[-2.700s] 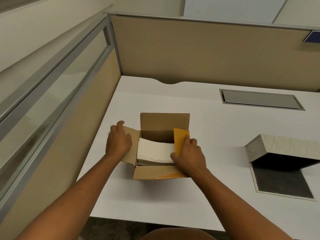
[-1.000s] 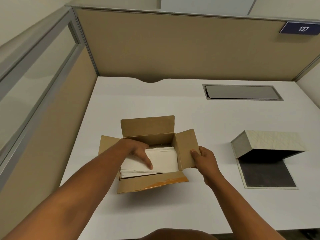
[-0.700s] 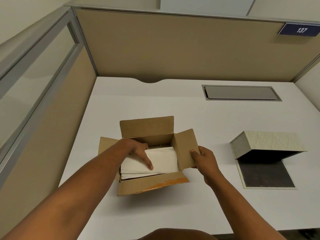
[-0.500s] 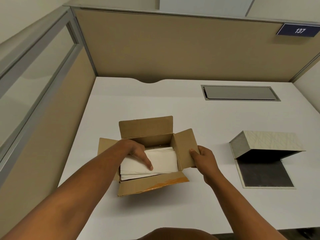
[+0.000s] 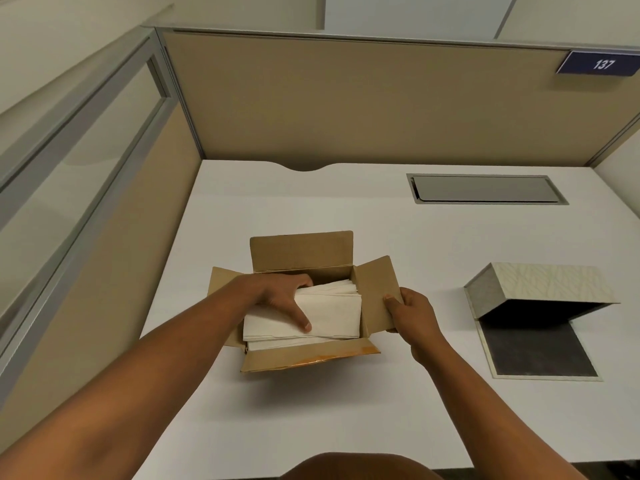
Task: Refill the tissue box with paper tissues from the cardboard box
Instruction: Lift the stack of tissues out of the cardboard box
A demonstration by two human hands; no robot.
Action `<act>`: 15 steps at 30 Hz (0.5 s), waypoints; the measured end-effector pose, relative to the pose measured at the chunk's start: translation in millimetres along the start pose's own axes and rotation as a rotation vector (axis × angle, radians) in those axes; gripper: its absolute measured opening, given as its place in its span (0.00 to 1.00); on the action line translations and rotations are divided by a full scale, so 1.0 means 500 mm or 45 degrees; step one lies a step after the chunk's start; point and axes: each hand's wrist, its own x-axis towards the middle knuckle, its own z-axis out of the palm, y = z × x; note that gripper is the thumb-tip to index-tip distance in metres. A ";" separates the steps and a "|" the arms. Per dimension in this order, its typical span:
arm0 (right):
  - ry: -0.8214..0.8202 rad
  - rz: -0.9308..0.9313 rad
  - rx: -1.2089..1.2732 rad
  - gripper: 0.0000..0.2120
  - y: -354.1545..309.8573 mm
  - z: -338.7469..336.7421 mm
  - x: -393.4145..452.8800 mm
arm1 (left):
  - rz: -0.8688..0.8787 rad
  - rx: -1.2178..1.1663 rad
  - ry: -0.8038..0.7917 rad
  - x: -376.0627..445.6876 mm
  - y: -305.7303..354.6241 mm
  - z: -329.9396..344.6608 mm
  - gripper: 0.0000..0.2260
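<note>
Left hand (image 5: pixel 280 299) reaches into the open cardboard box (image 5: pixel 304 358), thumb laid across the top of the paper tissues (image 5: pixel 329 310) and fingers curled behind the far edge, so it is grasping the upper part of the stack. Half a second ago the stack lay flat and level inside; now the far edge of the top bundle sits tilted up and higher against the box wall, which suggests the lift out has begun, though the tissues are not yet clear of the box. Right hand (image 5: pixel 412 313) pinches the right flap (image 5: pixel 375 292), thumb on its inner face, holding it folded outward as before to keep the opening free.

Tissue box (image 5: pixel 533 285) lies well apart to the right on the white desk (image 5: pixel 346 410), its patterned lid hinged up over a dark base panel; no tissues can be seen inside it, so the refill itself is not yet started.

Counted from the one head view: one cardboard box with four flaps open, one stack of tissues, one tissue box, two hands. One grey cable hatch (image 5: pixel 485 189) sits in the desk behind, and one number plate (image 5: pixel 601 64) on the partition.
</note>
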 end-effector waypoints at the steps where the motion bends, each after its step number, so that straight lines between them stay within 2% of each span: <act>1: -0.001 -0.001 -0.001 0.07 -0.001 -0.001 -0.001 | 0.021 0.008 0.017 -0.007 0.005 -0.007 0.41; 7: -0.055 0.045 0.016 0.05 -0.002 -0.014 -0.003 | 0.110 0.078 0.106 -0.058 0.032 -0.061 0.41; 9: 0.026 0.029 0.039 0.09 -0.005 -0.019 -0.005 | 0.122 0.112 0.134 -0.075 0.042 -0.079 0.42; 12: 0.197 -0.137 0.100 0.18 -0.021 -0.032 -0.013 | 0.143 0.117 0.131 -0.100 0.064 -0.101 0.42; 15: 0.228 -0.248 0.193 0.18 -0.048 -0.047 -0.014 | 0.179 0.049 0.046 -0.123 0.098 -0.118 0.40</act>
